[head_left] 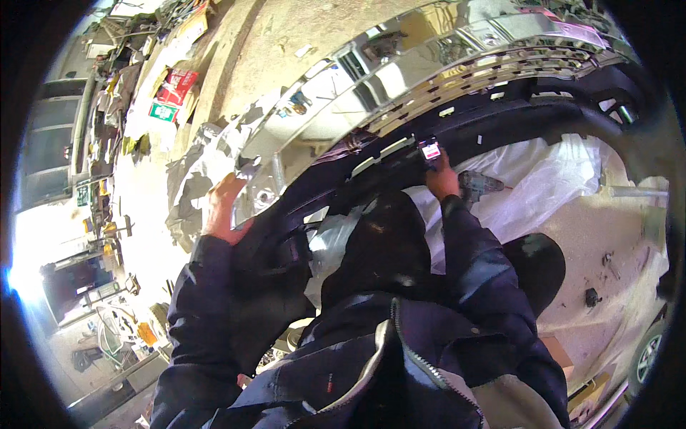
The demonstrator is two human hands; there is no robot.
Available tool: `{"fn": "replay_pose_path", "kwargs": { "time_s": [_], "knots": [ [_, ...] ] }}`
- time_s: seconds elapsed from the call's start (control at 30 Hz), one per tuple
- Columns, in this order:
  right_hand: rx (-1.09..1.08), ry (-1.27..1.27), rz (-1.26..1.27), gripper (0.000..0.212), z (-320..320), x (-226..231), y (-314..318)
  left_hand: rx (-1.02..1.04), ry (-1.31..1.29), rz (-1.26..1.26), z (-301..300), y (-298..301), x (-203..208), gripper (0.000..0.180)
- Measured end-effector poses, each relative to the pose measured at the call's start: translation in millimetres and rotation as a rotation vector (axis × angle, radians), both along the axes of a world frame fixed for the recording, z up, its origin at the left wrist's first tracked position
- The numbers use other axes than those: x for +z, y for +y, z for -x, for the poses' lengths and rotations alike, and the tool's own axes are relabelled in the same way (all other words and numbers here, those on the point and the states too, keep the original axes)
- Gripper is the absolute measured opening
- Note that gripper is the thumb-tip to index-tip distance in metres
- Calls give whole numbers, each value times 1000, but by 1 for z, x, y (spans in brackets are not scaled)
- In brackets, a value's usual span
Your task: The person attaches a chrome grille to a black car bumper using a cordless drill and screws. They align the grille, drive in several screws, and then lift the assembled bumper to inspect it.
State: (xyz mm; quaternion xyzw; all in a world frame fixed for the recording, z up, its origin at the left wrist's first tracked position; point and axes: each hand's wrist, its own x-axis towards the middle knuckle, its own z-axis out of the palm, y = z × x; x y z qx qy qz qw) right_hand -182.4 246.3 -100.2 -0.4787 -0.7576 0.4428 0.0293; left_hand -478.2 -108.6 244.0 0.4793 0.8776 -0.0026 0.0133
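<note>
white glare (23,280) floods the warped left edge.

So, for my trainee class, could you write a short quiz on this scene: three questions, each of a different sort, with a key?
1. Multiple choice: what is the left hand touching?
A. The jacket zip
B. The shiny silver part
C. A wheel

2. True or false: a wheel shows at the upper left of the picture.

3. Short answer: what kind of tool shows just beside the right hand?

Key:
1. B, at the part's near left end.
2. False; the wheel is at the lower right.
3. A power tool, drill-like in shape.
</note>
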Motion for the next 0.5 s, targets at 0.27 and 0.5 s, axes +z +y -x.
{"fn": "replay_pose_path", "kwargs": {
  "time_s": [0.27,0.5],
  "knots": [
    [-570,-653,-291,74,-86,-9,-2,4,60,76,-18,24,30,57],
    [-119,-325,-146,51,-115,-56,21,-43,-41,64,-14,28,24,51]
  ]
}}
